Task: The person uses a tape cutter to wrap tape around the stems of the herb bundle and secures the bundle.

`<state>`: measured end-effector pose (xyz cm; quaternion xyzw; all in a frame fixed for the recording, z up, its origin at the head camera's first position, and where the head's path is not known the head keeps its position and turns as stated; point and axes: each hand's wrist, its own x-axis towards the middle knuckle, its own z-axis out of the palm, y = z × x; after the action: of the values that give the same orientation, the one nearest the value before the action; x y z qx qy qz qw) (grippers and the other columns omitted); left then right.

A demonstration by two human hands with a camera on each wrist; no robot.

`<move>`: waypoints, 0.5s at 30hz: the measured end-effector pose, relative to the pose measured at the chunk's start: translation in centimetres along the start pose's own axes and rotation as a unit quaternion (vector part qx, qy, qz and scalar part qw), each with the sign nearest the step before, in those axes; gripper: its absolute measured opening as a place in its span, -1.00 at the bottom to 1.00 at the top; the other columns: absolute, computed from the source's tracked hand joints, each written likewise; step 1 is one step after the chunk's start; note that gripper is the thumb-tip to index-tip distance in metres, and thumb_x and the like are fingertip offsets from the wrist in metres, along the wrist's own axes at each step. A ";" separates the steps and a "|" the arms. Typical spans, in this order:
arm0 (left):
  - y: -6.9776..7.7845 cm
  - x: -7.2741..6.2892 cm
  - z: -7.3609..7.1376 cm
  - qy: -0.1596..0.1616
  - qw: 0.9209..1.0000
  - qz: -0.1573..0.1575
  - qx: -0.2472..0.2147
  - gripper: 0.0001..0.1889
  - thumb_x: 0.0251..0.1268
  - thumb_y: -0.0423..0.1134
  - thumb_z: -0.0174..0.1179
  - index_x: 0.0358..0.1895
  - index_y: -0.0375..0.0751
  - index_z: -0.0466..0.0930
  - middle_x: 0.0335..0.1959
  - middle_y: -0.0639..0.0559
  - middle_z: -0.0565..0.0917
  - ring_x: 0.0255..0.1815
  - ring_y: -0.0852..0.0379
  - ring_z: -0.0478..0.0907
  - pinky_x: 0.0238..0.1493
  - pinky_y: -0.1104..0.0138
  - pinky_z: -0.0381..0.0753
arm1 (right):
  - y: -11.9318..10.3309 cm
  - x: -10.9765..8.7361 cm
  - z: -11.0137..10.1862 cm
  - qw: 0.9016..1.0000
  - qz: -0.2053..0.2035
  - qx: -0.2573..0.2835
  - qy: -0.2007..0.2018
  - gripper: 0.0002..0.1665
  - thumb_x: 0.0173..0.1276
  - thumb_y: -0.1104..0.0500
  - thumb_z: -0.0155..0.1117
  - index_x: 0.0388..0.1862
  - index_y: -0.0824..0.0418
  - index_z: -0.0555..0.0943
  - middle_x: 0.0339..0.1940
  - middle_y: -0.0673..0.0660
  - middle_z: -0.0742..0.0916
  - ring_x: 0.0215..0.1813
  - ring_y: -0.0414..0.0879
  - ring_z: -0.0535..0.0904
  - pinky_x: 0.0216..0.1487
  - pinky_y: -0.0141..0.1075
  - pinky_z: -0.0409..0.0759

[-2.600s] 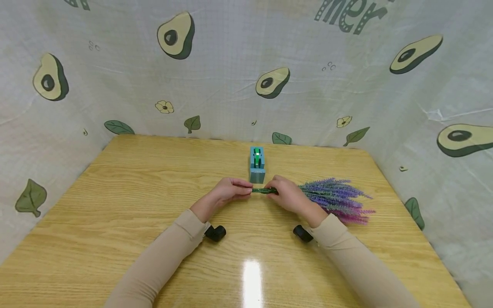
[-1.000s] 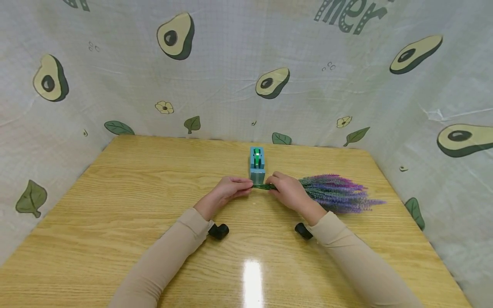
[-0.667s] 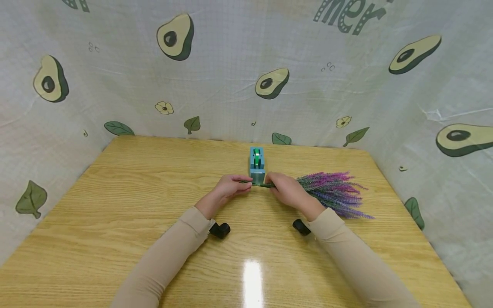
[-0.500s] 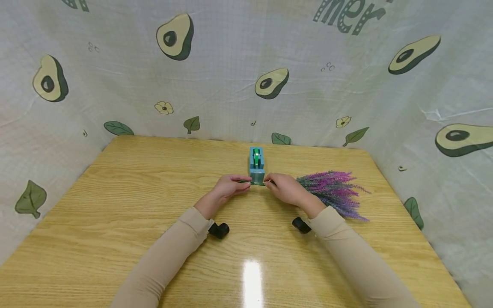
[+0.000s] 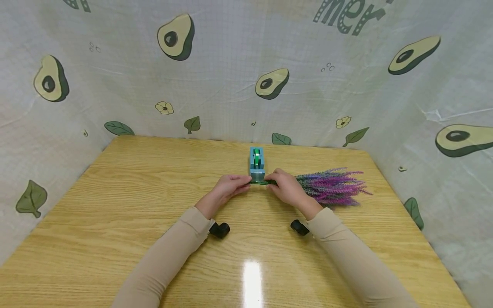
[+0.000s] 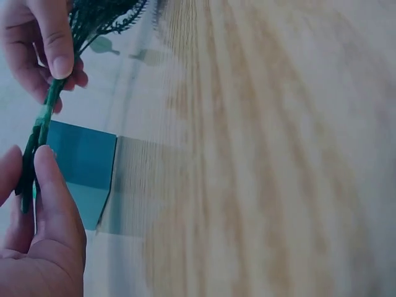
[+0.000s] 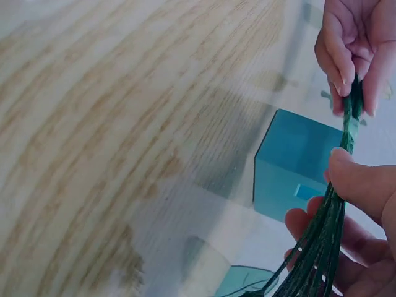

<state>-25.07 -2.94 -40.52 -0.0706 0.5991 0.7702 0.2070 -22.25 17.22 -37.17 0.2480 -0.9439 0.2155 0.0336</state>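
A bunch of artificial lavender [image 5: 333,186], purple and magenta, lies to the right with its green stems [image 7: 325,232] pointing left. My right hand [image 5: 286,188] pinches the stems below the flower heads, thumb on top. At the stem ends, my left hand [image 5: 231,187] pinches them between thumb and fingers. Between the two hands, a shiny pale green band of tape [image 6: 43,114] wraps the stems. Just beyond the stems stands a blue tape dispenser [image 5: 257,174] with a green roll [image 5: 256,157] in it.
The wooden table [image 5: 154,171] meets a hanging cloth [image 5: 223,85] printed with avocados at its back and sides. A black wrist camera [image 5: 220,230] sits under the left wrist, another black camera [image 5: 299,227] under the right.
The bunch has turned about its stems, so the magenta flowers now show in front. Both hands have shifted slightly away toward the tape dispenser, and my right-hand fingers have changed their pinch.
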 end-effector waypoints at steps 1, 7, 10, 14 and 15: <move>0.0 0.0 0.0 0.001 1.000 0.000 -0.002 -0.73 0.25 -0.47 0.16 0.00 -0.51 0.55 -0.21 -0.17 0.65 -0.08 -0.03 0.60 -0.03 0.28 0.55 | 0.0 0.0 0.1 1.000 0.000 -0.001 0.006 -0.73 0.28 0.26 0.28 -0.04 0.26 0.64 -0.27 0.12 0.57 -0.31 -0.05 0.51 -0.29 -0.19 0.50; 0.1 0.2 0.1 0.005 1.000 0.014 -0.003 -0.72 0.22 -0.52 0.16 0.01 -0.50 0.56 -0.06 -0.24 0.61 -0.07 -0.01 0.60 -0.01 0.24 0.54 | 0.2 0.2 0.4 0.999 -0.007 -0.013 0.039 -0.75 0.18 0.30 0.36 -0.13 0.22 0.63 -0.28 0.10 0.56 -0.25 -0.01 0.54 -0.23 -0.14 0.54; 0.2 0.1 0.1 0.007 1.000 0.025 0.008 -0.72 0.20 -0.54 0.17 0.00 -0.49 0.57 -0.02 -0.24 0.59 -0.13 0.05 0.61 -0.01 0.23 0.54 | 0.2 0.4 0.4 0.999 -0.002 -0.014 0.041 -0.75 0.16 0.32 0.38 -0.16 0.23 0.61 -0.28 0.10 0.55 -0.22 0.01 0.54 -0.19 -0.13 0.54; 0.2 0.1 0.2 0.007 0.999 0.033 0.028 -0.71 0.19 -0.54 0.18 0.00 -0.49 0.58 0.02 -0.25 0.57 -0.11 0.07 0.60 0.00 0.25 0.54 | 0.2 0.6 0.3 0.999 0.017 -0.032 0.019 -0.77 0.18 0.28 0.37 -0.17 0.24 0.61 -0.28 0.11 0.56 -0.23 0.01 0.54 -0.19 -0.13 0.54; 0.2 0.1 0.2 0.006 0.999 0.035 0.032 -0.71 0.19 -0.55 0.18 0.00 -0.48 0.58 0.03 -0.24 0.56 -0.09 0.07 0.59 0.00 0.25 0.54 | 0.2 0.7 0.3 0.999 0.018 -0.041 0.014 -0.77 0.19 0.27 0.36 -0.16 0.24 0.60 -0.27 0.11 0.57 -0.23 0.01 0.54 -0.19 -0.13 0.54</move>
<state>-25.21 -2.79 -40.29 -0.0474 0.6264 0.7573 0.1788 -22.89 16.92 -37.41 0.2265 -0.9557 0.1805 0.0531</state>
